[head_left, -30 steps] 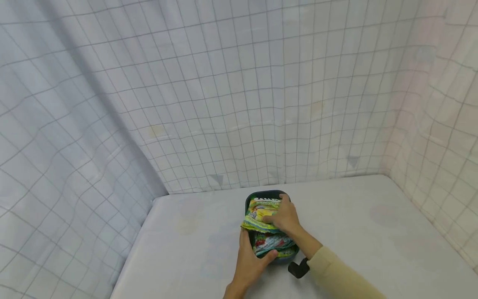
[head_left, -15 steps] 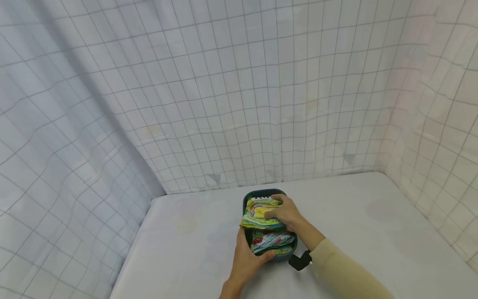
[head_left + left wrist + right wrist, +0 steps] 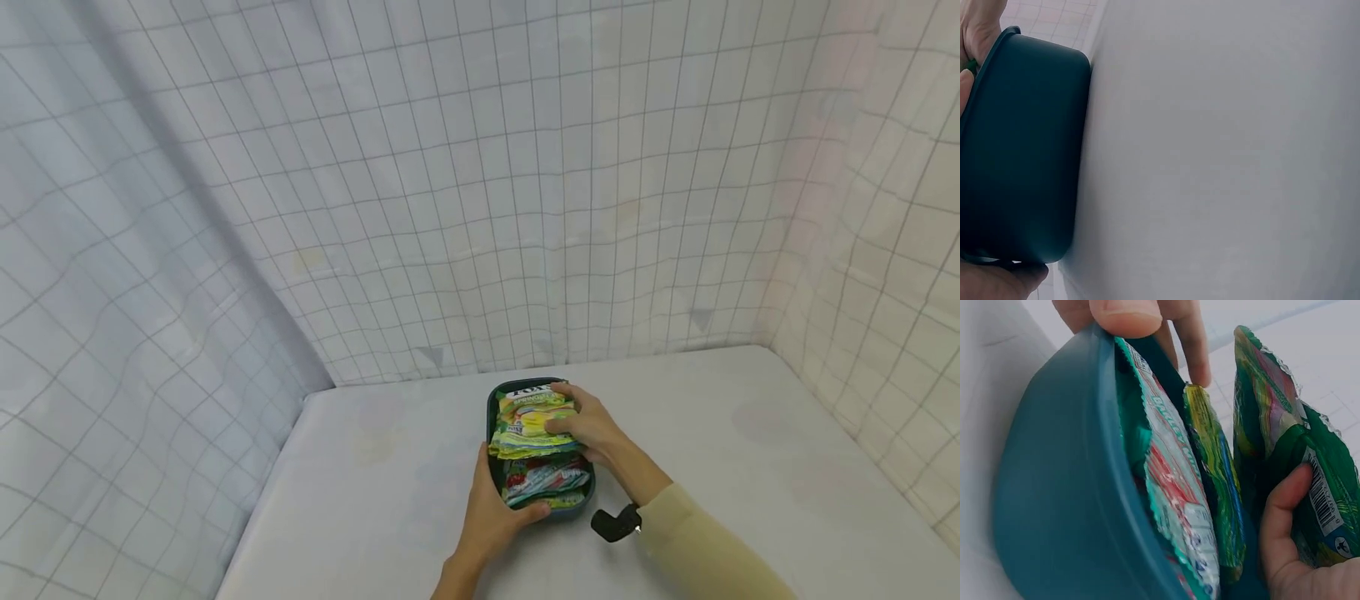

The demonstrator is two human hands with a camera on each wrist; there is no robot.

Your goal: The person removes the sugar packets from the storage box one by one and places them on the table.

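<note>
A dark teal plastic tub (image 3: 587, 500) stands on the white-covered table, with several shiny snack packets inside. My left hand (image 3: 487, 517) grips the tub at its near left, fingers along the side and thumb at the front rim. In the right wrist view the left thumb (image 3: 1129, 315) presses on that rim. My right hand (image 3: 596, 429) holds a yellow-green packet (image 3: 528, 429) across its right side, over the far part of the tub. Seen from the right wrist, this green packet (image 3: 1322, 494) shows its barcode side. Nearer the front lies a red-and-teal packet (image 3: 546, 479).
White table cloth (image 3: 360, 500) surrounds the tub on all sides. A white curtain with a grid pattern (image 3: 450, 208) closes off the back and both sides. A black wrist device (image 3: 617, 523) sits on my right wrist, just right of the tub.
My right hand has shifted slightly right with the yellow-green packet, whose printed front now faces up more plainly. The left hand keeps its grip on the tub. The head view has moved a little.
</note>
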